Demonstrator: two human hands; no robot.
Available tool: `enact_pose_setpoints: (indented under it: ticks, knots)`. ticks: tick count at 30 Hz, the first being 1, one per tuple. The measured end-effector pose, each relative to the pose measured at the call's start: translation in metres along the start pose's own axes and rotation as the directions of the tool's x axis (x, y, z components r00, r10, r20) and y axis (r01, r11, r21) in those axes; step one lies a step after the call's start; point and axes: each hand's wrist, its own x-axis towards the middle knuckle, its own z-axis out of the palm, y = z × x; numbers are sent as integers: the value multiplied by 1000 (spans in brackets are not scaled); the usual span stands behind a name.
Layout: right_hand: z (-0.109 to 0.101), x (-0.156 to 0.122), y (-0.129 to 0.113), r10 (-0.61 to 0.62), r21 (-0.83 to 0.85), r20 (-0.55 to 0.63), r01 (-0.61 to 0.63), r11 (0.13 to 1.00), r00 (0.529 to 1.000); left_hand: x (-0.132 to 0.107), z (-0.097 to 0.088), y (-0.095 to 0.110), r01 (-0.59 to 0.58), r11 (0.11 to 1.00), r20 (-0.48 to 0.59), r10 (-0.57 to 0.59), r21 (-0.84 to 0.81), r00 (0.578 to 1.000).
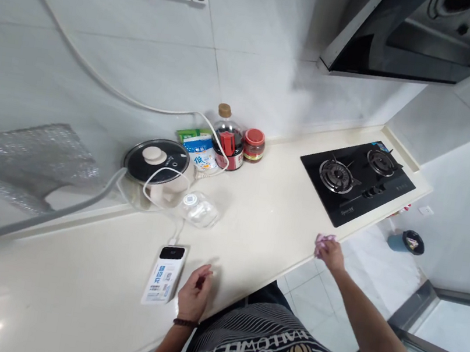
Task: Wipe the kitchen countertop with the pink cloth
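My right hand is closed on a crumpled pinkish-purple cloth at the counter's front edge, just below the cooktop. My left hand, with a dark bracelet at the wrist, is by the front of the cream counter. Its fingers curl loosely, with a gap between them and the thumb, and nothing shows in them. A white power bank with a dark display lies to its left, a cable plugged into its top end.
A black two-burner gas cooktop is set in the counter at right, under a range hood. Along the wall stand a lidded pot, clear plastic container, seasoning bag, dark bottle and red-lidded jar. A bin stands on the floor.
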Motion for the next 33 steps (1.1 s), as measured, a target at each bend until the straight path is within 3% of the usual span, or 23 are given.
enact_pose_setpoints:
  ticks: [2, 5, 10, 14, 16, 19, 22, 24, 26, 29, 33]
  knots:
    - [-11, 28, 8, 83, 1, -46, -83, 997, 995, -1, 2, 2, -3, 1000, 4, 3, -4, 1000]
    - [2, 49, -6, 160, 52, -56, -157, 986, 986, -4, 6, 8, -5, 1000, 27, 6, -15, 1000]
    - [50, 38, -50, 108, 197, 4, -107, 975, 994, -3, 10, 13, -36, 999, 23, 35, 11, 999]
    - [59, 21, -62, 114, 249, -17, -107, 963, 993, 7, 26, 20, -235, 964, 111, 222, 121, 969]
    - [57, 14, -63, 69, 245, 5, -68, 967, 998, 14, 49, 33, -405, 900, 241, 363, 159, 900]
    - [56, 2, -65, -9, 255, 36, -1, 967, 999, 29, 104, 65, -644, 752, 487, 514, 140, 706]
    - [60, -12, -68, -27, 279, 26, 19, 960, 999, 48, 165, 98, -792, 597, 670, 536, 129, 514]
    - [63, -21, -68, -35, 291, 17, 28, 956, 999, 60, 193, 110, -830, 533, 744, 485, 166, 461]
    - [64, -28, -63, -36, 294, 27, 26, 956, 999, 69, 204, 112, -832, 513, 768, 441, 210, 465]
    - [60, -36, -51, -18, 299, 44, 4, 954, 999, 74, 193, 100, -798, 534, 736, 414, 280, 536]
    - [59, -39, -39, 16, 324, 51, -31, 946, 999, 67, 146, 68, -671, 594, 586, 374, 444, 719]
